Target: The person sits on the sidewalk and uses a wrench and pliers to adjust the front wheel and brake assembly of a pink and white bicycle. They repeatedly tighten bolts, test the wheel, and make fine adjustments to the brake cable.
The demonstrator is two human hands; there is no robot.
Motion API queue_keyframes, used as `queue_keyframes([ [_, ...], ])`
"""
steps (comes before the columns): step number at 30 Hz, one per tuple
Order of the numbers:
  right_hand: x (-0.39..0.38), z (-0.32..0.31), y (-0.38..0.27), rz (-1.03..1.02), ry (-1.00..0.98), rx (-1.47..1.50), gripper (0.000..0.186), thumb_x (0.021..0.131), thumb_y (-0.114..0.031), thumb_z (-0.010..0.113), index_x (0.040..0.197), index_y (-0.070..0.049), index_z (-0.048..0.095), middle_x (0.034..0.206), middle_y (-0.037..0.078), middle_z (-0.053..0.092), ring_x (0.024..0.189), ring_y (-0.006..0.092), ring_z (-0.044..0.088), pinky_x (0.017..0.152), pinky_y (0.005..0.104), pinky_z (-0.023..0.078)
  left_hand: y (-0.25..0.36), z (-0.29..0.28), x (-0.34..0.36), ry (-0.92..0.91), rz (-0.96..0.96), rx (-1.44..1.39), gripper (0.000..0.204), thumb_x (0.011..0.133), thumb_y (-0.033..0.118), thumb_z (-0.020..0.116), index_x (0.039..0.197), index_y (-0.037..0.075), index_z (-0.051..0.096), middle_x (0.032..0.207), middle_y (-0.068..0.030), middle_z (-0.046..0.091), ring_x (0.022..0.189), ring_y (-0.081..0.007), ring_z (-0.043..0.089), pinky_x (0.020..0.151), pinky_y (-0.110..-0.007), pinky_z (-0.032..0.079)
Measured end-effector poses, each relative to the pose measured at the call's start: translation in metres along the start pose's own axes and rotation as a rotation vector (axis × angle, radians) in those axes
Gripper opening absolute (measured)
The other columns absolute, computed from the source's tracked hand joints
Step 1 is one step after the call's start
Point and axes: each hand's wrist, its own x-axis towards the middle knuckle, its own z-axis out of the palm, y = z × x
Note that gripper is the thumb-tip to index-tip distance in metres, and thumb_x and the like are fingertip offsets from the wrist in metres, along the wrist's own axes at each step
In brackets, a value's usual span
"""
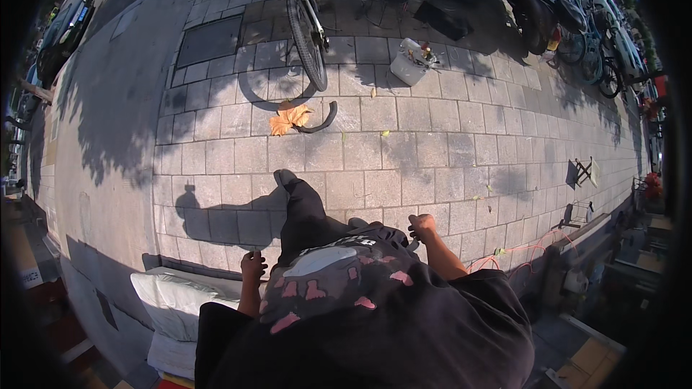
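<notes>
My left hand [253, 265] hangs beside my left thigh, partly in shade. Its fingers look loosely curled, and I see nothing in them. On the other side of my body, my right hand [422, 227] is out in sunlight with its fingers curled in and no object showing. Neither hand touches anything outside my body. Between them are my dark printed T-shirt [339, 274] and dark trousers, with one leg stepping forward onto the paving. Ahead on the ground lie a big dry leaf [288, 117] and a curved black strip [323, 119].
A bicycle [305, 36] stands ahead, a white bucket [412, 65] with things in it to its right. White padded sacks [173, 302] lie at my left. A small folding stool [585, 171] and orange cord [530, 251] are at right. Parked two-wheelers [551, 11] stand far right.
</notes>
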Motion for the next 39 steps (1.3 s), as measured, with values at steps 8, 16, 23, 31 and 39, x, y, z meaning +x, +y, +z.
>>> queue_keyframes([
  [8,0.005,0.097,-0.111,-0.330,0.085,-0.870,0.048,0.093,-0.042,0.062,0.103,0.002,0.079,0.113,0.036,0.073,0.113,0.0491,0.072,0.094,0.0526,0.059,0.029,-0.093,0.069,0.082,-0.016,-0.230,0.055,0.104,0.039,0.061,0.129,-0.009,0.066,0.096,-0.0184,0.076,0.071,-0.0278,0.073,0.063,-0.040,0.060],
  [16,-0.047,0.183,-0.418,-0.597,0.317,-0.480,0.056,0.094,-0.052,0.065,0.104,0.001,0.081,0.105,0.031,0.076,0.107,0.0476,0.074,0.096,0.0501,0.059,0.112,-0.157,0.173,0.035,-0.299,-0.114,0.046,0.105,0.037,0.061,0.131,-0.001,0.061,0.095,-0.0137,0.073,0.065,-0.0271,0.072,0.051,-0.039,0.052],
  [23,0.049,0.236,-0.503,-0.616,0.231,-0.342,0.050,0.098,-0.044,0.066,0.107,0.004,0.078,0.082,0.024,0.076,0.079,0.0366,0.078,0.075,0.0457,0.062,0.304,-0.159,0.285,0.009,-0.020,-0.223,0.054,0.106,0.039,0.063,0.133,-0.006,0.062,0.103,-0.0186,0.076,0.082,-0.0318,0.077,0.069,-0.044,0.062],
  [31,0.072,0.275,-0.728,-0.441,-0.120,0.184,0.045,0.103,-0.036,0.067,0.106,0.008,0.074,0.077,0.012,0.071,0.058,0.0205,0.071,0.047,0.0341,0.056,0.522,-0.178,0.373,0.078,0.114,-0.183,0.047,0.105,0.034,0.068,0.132,-0.004,0.064,0.100,-0.0151,0.076,0.072,-0.0205,0.075,0.055,-0.034,0.054],
  [39,0.113,0.288,-0.960,-0.467,-0.198,0.785,0.054,0.103,-0.055,0.069,0.124,-0.005,0.064,0.106,0.009,0.070,0.092,0.0212,0.069,0.070,0.0404,0.057,0.691,-0.189,0.454,0.080,0.209,0.068,0.048,0.104,0.034,0.068,0.129,-0.008,0.065,0.096,-0.0172,0.078,0.069,-0.0196,0.075,0.052,-0.033,0.055],
])
